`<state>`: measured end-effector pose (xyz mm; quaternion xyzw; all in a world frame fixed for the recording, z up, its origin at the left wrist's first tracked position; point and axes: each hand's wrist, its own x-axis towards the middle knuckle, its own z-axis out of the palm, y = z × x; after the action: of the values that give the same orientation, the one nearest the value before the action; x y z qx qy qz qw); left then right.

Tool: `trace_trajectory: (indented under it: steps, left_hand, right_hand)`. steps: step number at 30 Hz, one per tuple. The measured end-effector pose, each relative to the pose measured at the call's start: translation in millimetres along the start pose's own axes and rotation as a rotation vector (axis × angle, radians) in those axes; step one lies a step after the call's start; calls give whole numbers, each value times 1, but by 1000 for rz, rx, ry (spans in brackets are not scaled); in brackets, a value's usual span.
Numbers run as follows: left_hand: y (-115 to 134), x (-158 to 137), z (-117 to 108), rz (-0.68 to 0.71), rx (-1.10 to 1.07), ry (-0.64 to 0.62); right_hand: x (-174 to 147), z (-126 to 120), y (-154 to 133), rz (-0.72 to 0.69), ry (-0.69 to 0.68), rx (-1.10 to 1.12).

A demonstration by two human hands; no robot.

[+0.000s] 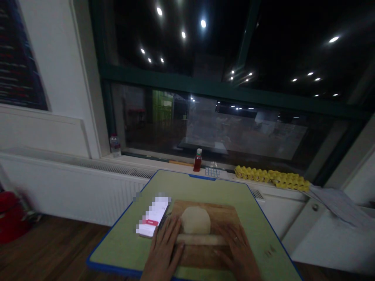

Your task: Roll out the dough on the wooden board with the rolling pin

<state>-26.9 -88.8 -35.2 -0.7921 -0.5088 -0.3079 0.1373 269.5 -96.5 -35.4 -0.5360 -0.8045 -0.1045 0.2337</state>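
Rolling step, I'd judge: my left grip (165, 246) and right grip (238, 249) lie flat, fingers spread, over the rolling pin's (202, 239) ends, mid wooden board (227, 210); dough disc (195, 219) on the board's far half, at the pin. Next pass likely calls for even forward pressure. Phone (157, 212) left of board: red patch, text illegible. Red sauce bottle (197, 161) beyond board: label unreadable.

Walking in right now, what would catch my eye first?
Probably the pale round of dough on the wooden board, with a rolling pin between the left hand and right hand. Next, the bright-screened phone left of the board. Beyond the table, yellow egg cartons sit at the windowsill's right.
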Motion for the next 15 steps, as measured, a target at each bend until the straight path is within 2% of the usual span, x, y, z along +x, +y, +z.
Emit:
trace_trajectory:
  steps: [5, 9, 13, 15]
  left_hand:
    - [-7, -7, 4, -79, -19, -57]
    - [-3, -4, 6, -117, -61, -52]
    - [1, 6, 4, -220, -75, -5]
    - [5, 12, 5, -240, -72, -31]
  right_hand:
    - [-5, 7, 12, 73, -28, 32]
    - [0, 8, 16, 104, 51, 71]
    - [10, 0, 20, 288, 107, 237]
    - [17, -3, 20, 398, 187, 358]
